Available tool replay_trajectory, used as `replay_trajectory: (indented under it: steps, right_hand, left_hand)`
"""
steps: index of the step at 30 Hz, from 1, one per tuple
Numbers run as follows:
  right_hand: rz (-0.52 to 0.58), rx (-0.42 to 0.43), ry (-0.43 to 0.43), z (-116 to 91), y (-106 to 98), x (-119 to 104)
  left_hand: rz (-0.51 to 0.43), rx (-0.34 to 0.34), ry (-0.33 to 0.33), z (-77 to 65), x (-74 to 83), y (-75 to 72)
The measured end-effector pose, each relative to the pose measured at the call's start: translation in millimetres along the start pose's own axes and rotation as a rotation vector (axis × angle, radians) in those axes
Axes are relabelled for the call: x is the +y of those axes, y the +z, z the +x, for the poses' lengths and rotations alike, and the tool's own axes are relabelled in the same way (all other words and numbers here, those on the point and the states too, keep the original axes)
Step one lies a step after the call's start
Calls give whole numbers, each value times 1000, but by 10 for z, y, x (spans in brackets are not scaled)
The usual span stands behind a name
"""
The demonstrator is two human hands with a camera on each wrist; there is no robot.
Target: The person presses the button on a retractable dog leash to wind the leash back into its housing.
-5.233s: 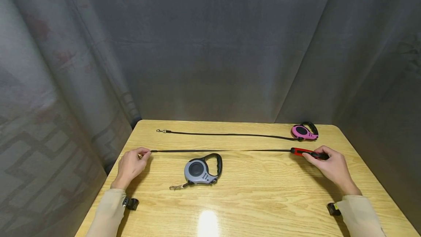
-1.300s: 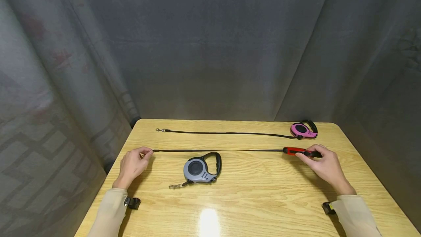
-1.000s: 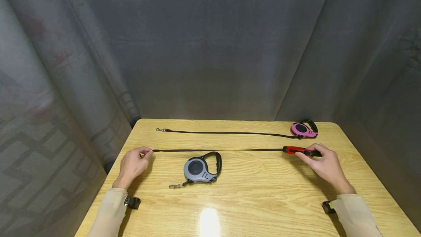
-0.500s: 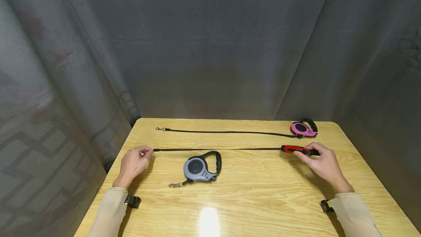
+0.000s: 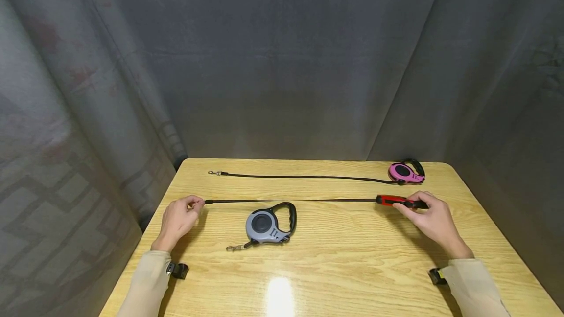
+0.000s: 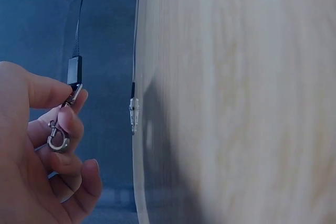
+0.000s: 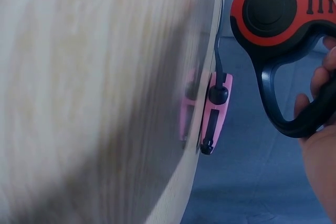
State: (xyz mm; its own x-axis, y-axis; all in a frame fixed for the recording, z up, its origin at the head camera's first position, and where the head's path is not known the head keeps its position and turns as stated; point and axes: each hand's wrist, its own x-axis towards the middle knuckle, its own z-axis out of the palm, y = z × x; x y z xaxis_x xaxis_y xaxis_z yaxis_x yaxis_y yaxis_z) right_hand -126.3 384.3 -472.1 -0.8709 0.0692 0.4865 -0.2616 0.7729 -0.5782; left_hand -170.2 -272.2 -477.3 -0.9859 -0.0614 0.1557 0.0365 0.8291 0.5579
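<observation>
My right hand [image 5: 434, 216] grips the black handle of a red retractable dog leash [image 7: 268, 9], its fingers curled through the loop in the right wrist view. From its case a black strap [image 5: 291, 200] runs nearly straight across to my left hand [image 5: 178, 219]. There, thumb and fingers pinch the metal snap hook [image 6: 59, 135] at the strap's end. Both hands are above the table. Below the strap, between the hands, lies a grey retractable leash [image 5: 266, 226] with its short clip [image 5: 235, 247] to the left.
Along the far edge of the wooden table [image 5: 343, 268] lies a pink retractable leash [image 5: 406, 172]. Its black strap [image 5: 308, 176] stretches left to a metal clip [image 5: 214, 173]. Grey curtains [image 5: 282, 62] stand behind and on both sides.
My right hand has shifted slightly left with the red leash since the earliest frame, so the strap spans a little less. In the last half second hardly anything moves.
</observation>
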Motion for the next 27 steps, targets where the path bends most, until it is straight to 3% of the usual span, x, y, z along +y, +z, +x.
replay_trajectory:
  steps: [27]
  right_hand:
    - [28,2,-25,-1,52,-19]
  left_hand:
    - [-10,23,31,-16,-46,16]
